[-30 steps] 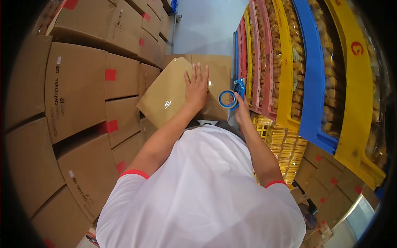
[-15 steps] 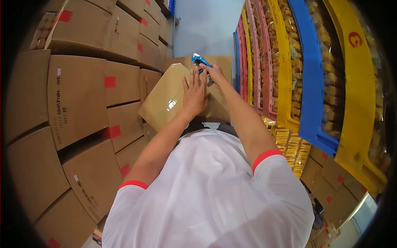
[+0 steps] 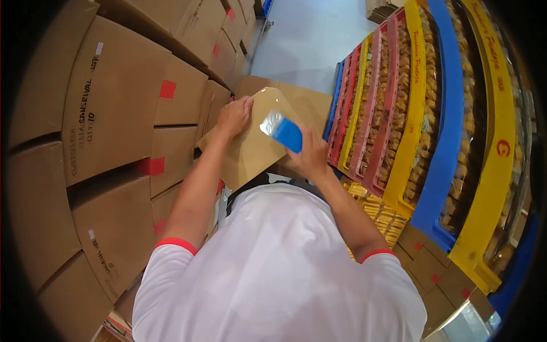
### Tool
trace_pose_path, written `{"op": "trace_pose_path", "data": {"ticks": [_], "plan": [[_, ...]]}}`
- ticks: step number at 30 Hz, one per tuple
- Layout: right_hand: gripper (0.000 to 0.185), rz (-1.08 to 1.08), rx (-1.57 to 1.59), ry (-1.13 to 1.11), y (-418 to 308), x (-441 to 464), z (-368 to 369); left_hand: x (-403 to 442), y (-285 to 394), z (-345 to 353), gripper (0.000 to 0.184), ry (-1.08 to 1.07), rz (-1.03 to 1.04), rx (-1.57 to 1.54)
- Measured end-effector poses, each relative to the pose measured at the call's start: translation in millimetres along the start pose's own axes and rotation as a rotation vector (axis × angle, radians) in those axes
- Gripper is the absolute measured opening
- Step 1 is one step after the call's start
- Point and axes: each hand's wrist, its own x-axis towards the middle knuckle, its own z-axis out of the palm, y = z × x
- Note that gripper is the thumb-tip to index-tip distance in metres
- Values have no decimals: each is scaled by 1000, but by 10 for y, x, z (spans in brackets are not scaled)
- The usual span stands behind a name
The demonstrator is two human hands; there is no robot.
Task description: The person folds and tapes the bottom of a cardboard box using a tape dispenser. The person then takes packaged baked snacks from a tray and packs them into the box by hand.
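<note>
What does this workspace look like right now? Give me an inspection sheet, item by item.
Surface: brown cardboard, partly under the tan cardboard piece.
Job's things: tan piece lies askew, glossy in places; blue tape dispenser is above it, contact unclear.
Clutter: stack of flat cardboard on the floor beyond.
Grip: left hand at the tan piece's edge; right hand holds the dispenser.
Cables: nothing seen.
Surroundings: stacked cartons left; coloured crates of bagged goods right.
</note>
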Motion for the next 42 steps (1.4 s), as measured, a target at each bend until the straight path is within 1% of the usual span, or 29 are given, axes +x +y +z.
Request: {"op": "trace_pose_path", "data": {"ticks": [1, 3, 4, 6, 9, 11, 13, 15, 16, 18, 20, 22, 24, 25, 26, 28, 29, 30, 31, 32, 34, 35, 37, 38, 40, 41, 42], "plan": [[66, -24, -20, 6, 21, 164, 170, 10, -105, 43, 42, -4, -11, -4], [62, -57, -25, 7, -4, 638, 562, 30, -300, 184, 39, -105, 27, 280], [59, -81, -8, 16, -74, 968, 706, -34, -132, 89, 37, 16, 11, 120], [55, 16, -43, -40, -143, 1397, 934, -39, -58, 77, 37, 31, 15, 109], [52, 9, 48, 12, -113, 1545, 968, -32, -48, 32, 38, 46, 23, 89], [54, 86, 66, -4, -80, 1248, 738, -68, -52, 51, 38, 39, 12, 65], [55, 259, 38, -103, -44, 771, 318, -116, -25, 12, 39, 45, 22, -36], [57, 364, 30, -83, 24, 315, -67, -150, 6, -3, 39, 45, -4, -40], [57, 355, 33, -94, 52, 247, -128, -160, 16, -13, 39, 23, -8, -29], [58, 593, 50, -81, 81, 103, -196, -159, 40, -19, 39, 8, -15, -29], [58, 482, 123, 11, 78, 410, 34, -86, 97, -76, 39, -3, -5, -23], [55, 439, 182, 49, -3, 968, 338, -149, 178, -116, 39, -46, -51, 9], [55, 424, 153, 94, 136, 1411, 753, -130, 145, -105, 37, -48, -35, 28], [55, 433, 159, 106, 169, 1456, 794, -124, 116, -94, 36, -42, -25, 32], [55, 459, 182, 72, 212, 1530, 818, -122, 101, -82, 36, -40, -14, 41], [53, 611, 284, -35, 329, 1504, 747, -137, 140, -33, 31, 72, 47, -34], [49, 599, 304, -57, 402, 1348, 628, -92, 168, -16, 31, 69, 60, -41], [46, 588, 324, -81, 496, 1156, 491, -41, 226, -45, 30, 198, 360, 2], [42, 685, 463, -150, 631, 927, 349, -15, 264, -64, 31, 327, 652, 46], [38, 786, 606, -226, 752, 691, 186, -3, 294, -48, 31, 318, 646, 38], [34, 1006, 880, -262, 865, 344, -120, 61, 353, 2, 29, 96, 579, 51], [34, 1018, 884, -248, 875, 274, -105, 126, 392, 17, 29, 81, 590, 51], [33, 1120, 1050, -159, 889, 222, -85, 291, 500, 70, 31, -117, 176, 31], [34, 1093, 1074, -171, 939, 286, -2, 332, 545, 88, 31, -124, 192, 35], [39, 1047, 1088, -78, 1032, 520, 455, 311, 573, 129, 34, -77, -22, 69], [41, 1025, 1053, -47, 1034, 719, 694, 292, 568, 153, 34, -86, -15, 80], [43, 1001, 1020, -19, 1037, 946, 943, 276, 550, 177, 35, -39, -5, 67]]}}
